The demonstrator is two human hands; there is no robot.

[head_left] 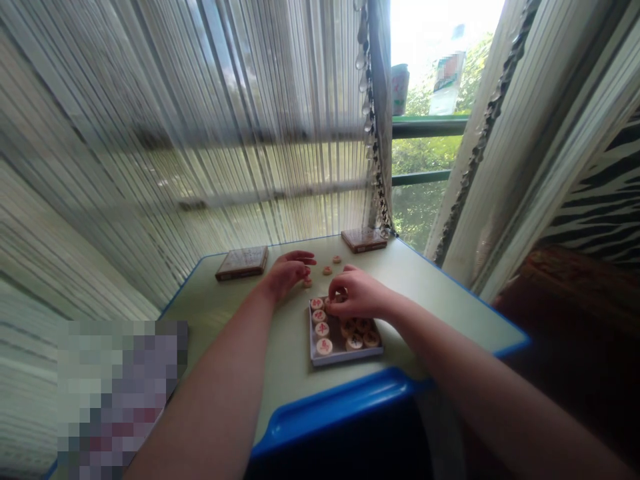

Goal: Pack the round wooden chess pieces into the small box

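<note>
Two pale, round Chinese chess pieces [327, 270] lie on the table beyond my hands. My left hand [289, 273] is at the far side, its fingers stretched out and apart. Its thumb is close to another chess piece [308, 283]; whether they touch is unclear. Over the back of a shallow white box [345, 357], my right hand [356, 292] has thumb and fingers pinched on a chess piece [329, 305], partly hidden. Red-marked chess pieces [322, 330] line the box's left side. Dark-marked pieces [355, 342] sit at its right, some behind my right hand.
The pale green table [285, 373] has a blue rim. Flat brown cases lie at its back left [243, 262] and back right [364, 240]. String curtains [280, 133] hang behind it. A can [399, 90] and a bottle [447, 83] stand at the window rail.
</note>
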